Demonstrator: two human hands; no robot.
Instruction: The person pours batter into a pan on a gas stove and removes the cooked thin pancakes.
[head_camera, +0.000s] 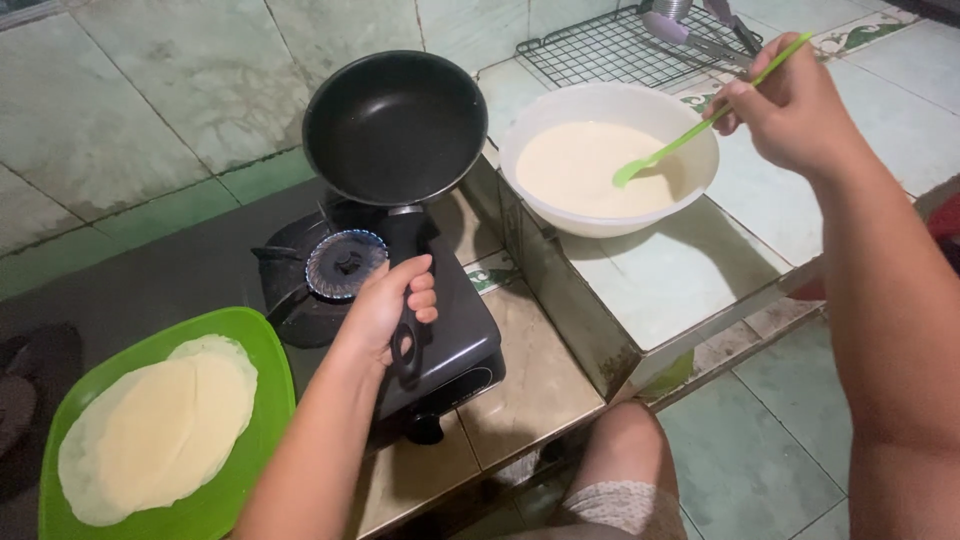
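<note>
1. Gripping the black pan handle (404, 300), the left hand (385, 310) has its fingers (424, 296) curled shut round it, thumb side hidden.
2. Round black non-stick frying pan (395, 127) sits at the far end of that handle, beyond the fingers, held tilted just behind the lit blue-flame burner (345, 264) of the black single gas stove (440, 340).
3. Right hand (790, 110) is closed on the thin green plastic spoon (700, 128), pinched near its upper end.
4. Spoon bowl dips into pale batter in the round white plastic bowl (610, 160), below and left of the fingers.
5. White bowl stands on the tiled ledge (700, 270), right of the pan.
6. Green square plate (245, 350) at lower left carries thin pale crepes (160, 430).
7. Black wire rack (610, 45) lies behind the bowl.
8. No packages, labels or signs readable.
</note>
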